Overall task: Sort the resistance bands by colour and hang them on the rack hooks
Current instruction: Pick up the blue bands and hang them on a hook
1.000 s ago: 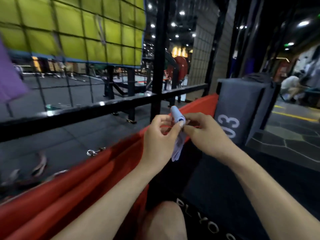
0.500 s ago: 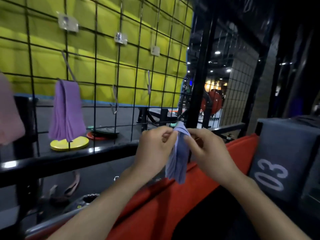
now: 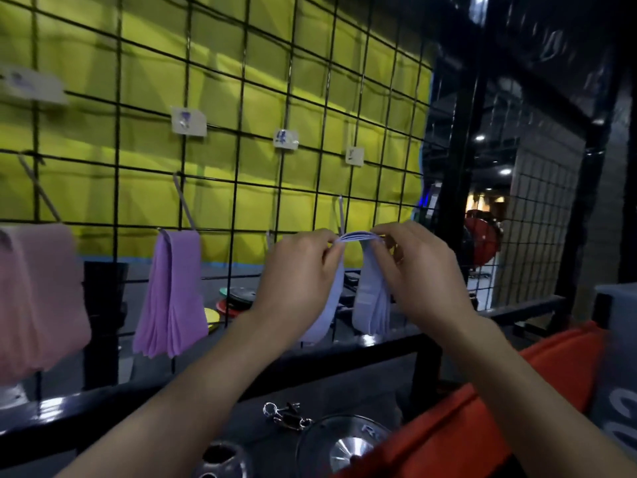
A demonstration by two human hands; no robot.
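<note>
Pale blue bands [image 3: 370,298], head view: I see them draped between both hands at the wire grid rack [image 3: 241,108]. Left hand [image 3: 296,270] and right hand [image 3: 417,267] each pinch the top fold. Purple bands [image 3: 172,294] and pink bands [image 3: 38,298] hang leftward; yellow wall [image 3: 144,77] behind; black rail [image 3: 344,353] below.

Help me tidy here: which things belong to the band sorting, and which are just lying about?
Job: light blue bands held by left hand and right hand; purple bands; pink bands; grid rack.
Lying about: metal clips; weight plate; orange pad.
</note>
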